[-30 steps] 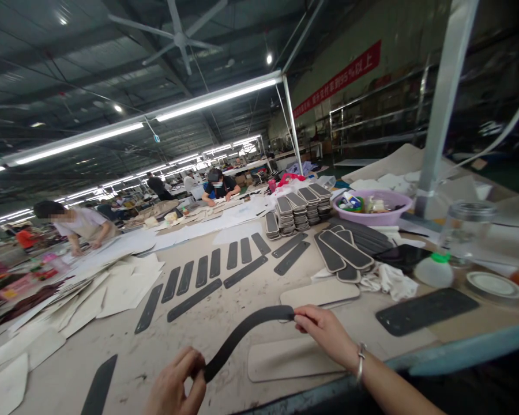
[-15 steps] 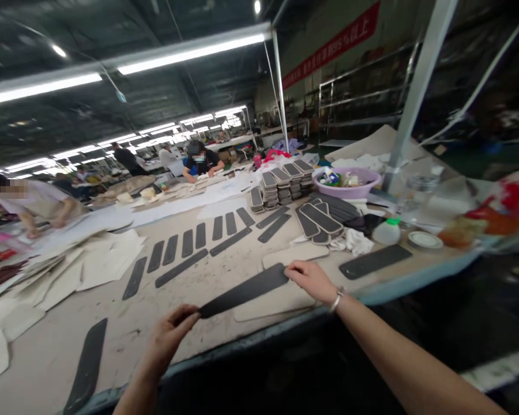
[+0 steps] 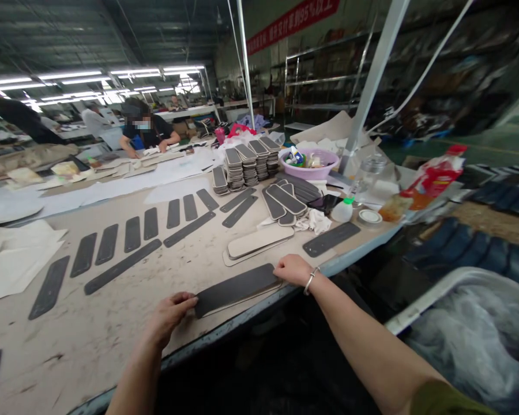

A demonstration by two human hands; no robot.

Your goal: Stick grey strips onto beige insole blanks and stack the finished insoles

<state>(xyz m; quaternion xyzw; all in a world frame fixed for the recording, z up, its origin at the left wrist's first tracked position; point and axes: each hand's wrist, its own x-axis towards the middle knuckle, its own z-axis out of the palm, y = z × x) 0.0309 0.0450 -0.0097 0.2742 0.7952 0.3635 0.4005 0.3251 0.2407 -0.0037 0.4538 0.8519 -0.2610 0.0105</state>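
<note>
Near the front edge of the table I hold a long dark grey strip (image 3: 237, 288) by its two ends. My left hand (image 3: 169, 316) pinches its left end between thumb and fingers. At the other end, my right hand (image 3: 292, 270), with a bracelet at the wrist, has its fingers closed on the corner. A pale beige edge shows under the strip, so it lies over a similar long piece, mostly covered. Just behind are two overlapping beige pieces (image 3: 259, 242) with rounded ends. To the right lies another dark strip (image 3: 331, 238).
Several dark strips (image 3: 132, 234) lie spread on the table (image 3: 134, 323). Stacks of beige-edged dark pieces (image 3: 242, 167), a purple basin (image 3: 310, 167), a green-capped bottle (image 3: 342, 211) and a white rag (image 3: 315, 221) stand behind. A masked person (image 3: 149, 129) works across the table.
My view has turned to the right. The dark strip, held tilted over the beige piece before, has come down onto it and now covers most of it. Both hands still hold its ends.
</note>
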